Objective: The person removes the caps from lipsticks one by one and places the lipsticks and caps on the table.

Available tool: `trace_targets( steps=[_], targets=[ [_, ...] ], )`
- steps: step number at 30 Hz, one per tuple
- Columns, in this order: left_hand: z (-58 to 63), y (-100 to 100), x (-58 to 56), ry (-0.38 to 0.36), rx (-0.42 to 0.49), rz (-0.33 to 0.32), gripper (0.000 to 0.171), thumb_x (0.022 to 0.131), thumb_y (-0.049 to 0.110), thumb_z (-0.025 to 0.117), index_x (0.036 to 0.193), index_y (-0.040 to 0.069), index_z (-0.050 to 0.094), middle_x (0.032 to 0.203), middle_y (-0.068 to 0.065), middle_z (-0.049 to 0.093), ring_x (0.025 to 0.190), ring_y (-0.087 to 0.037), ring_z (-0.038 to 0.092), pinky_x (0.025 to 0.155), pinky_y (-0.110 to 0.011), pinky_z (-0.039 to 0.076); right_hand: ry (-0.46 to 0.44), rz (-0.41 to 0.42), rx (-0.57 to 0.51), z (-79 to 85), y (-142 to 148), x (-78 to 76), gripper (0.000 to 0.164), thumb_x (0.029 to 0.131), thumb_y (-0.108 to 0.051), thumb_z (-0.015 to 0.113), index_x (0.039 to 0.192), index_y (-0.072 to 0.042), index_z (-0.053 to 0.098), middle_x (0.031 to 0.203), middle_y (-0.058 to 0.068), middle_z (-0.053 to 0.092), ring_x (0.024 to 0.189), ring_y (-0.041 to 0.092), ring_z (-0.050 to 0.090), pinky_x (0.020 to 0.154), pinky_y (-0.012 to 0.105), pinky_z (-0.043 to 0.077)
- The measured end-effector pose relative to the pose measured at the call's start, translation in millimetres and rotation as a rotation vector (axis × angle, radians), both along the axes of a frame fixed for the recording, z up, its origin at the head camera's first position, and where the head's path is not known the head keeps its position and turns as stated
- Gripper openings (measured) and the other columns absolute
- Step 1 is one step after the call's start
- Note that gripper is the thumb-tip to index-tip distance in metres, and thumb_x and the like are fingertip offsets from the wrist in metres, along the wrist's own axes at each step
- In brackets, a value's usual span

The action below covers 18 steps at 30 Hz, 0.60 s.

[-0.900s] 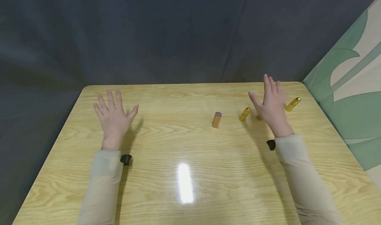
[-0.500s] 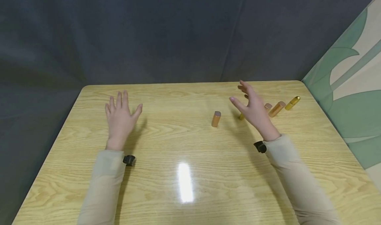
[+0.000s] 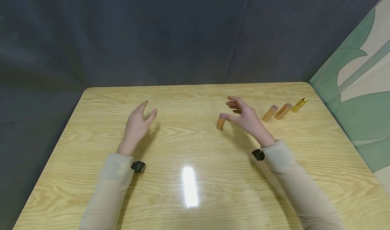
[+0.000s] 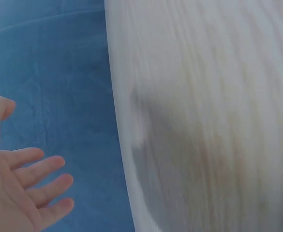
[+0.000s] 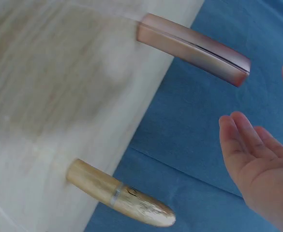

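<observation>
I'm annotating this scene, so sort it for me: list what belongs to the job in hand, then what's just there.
Likely the job:
right hand
left hand
nearest copper tube
nearest gold tube
perhaps also, farther right: second copper tube, third copper tube, end gold tube

Just there:
table, as support
dark curtain
leaf-patterned panel

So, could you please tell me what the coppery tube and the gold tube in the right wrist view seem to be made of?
Coppery tube: seemingly metal or metallized plastic, glossy, from the light and dark bands along its faces. Gold tube: likewise perhaps metal or coated plastic; its mottled, rounded end catches bright highlights, while the other half looks smoother and more satin.
</observation>
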<state>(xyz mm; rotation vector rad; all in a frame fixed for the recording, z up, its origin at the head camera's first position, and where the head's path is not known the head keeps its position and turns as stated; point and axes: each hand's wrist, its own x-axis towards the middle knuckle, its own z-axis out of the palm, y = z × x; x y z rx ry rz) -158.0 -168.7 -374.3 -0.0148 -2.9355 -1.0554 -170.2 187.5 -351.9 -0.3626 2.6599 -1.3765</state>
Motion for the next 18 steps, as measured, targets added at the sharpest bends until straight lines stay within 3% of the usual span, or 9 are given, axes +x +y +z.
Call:
trace_targets(
  steps=[5,10,18],
  targets=[
    [-3.7,7.6,1.9,-0.049,0.012,-0.035,0.070,0.099,0.051,0.040,0.150,0.006,0.027,0.152,-0.017,0.035,0.140,-0.040,0.032,0.114,-0.055,0.029,0.012,0.030,0.014,-11.6,-1.3,-1.0,0.060,0.091,-0.013,0.065,0.141,0.003,0.038,0.137,0.028,0.049,0.126,0.042,0.048,0.108,0.051,0.039],
    [-9.0,16.1,3.6,-0.052,0.015,-0.079,0.063,0.099,0.044,0.045,0.147,0.005,0.033,0.146,-0.018,0.044,0.133,-0.039,0.044,0.107,-0.055,0.039,0.003,0.048,0.054,-18.7,-2.8,-2.0,0.048,0.090,-0.009,0.065,0.132,0.008,0.048,0.131,0.028,0.054,0.122,0.042,0.052,0.105,0.051,0.043],
    [-10.5,32.3,4.1,-0.057,-0.058,-0.136,0.059,0.099,0.043,0.047,0.144,0.006,0.037,0.139,-0.018,0.052,0.122,-0.038,0.054,0.097,-0.052,0.048,-0.007,0.028,0.079,-22.8,-5.3,-1.0,0.030,0.090,-0.006,0.064,0.118,0.003,0.061,0.117,0.023,0.064,0.111,0.036,0.060,0.094,0.046,0.052]
  ],
)
